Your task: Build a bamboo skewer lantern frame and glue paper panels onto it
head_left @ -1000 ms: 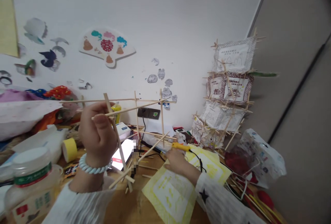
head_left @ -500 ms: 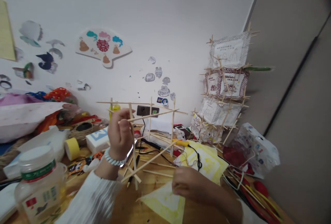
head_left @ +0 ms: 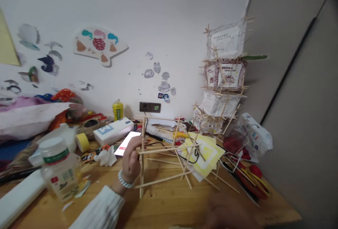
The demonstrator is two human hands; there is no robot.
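My left hand (head_left: 132, 160), with a pale beaded bracelet at the wrist, is closed on the upright side of a wooden stick frame (head_left: 169, 150). Thin sticks form this open, box-like frame, which is held just over the table or touching it; I cannot tell which. At the bottom right, my right hand (head_left: 228, 209) is a dark motion blur, so its fingers do not show. A pale sliver of something lies at the bottom edge near it. Yellow-patterned paper sheets (head_left: 208, 155) lie behind the frame, with loose sticks beside them.
On the wooden table (head_left: 163, 204), a clear jar (head_left: 62, 172) stands at left near yellow tape (head_left: 82, 142). A tissue box (head_left: 113, 131), a phone (head_left: 128, 143) and a yellow bottle (head_left: 117, 110) sit behind. A stick-and-paper tower (head_left: 224, 75) rises at right by a plastic bag (head_left: 253, 135).
My left hand has lowered the stick frame toward the table. My right hand has moved down and right, and the triangular yellow-edged paper by it has left the view. The camera has shifted.
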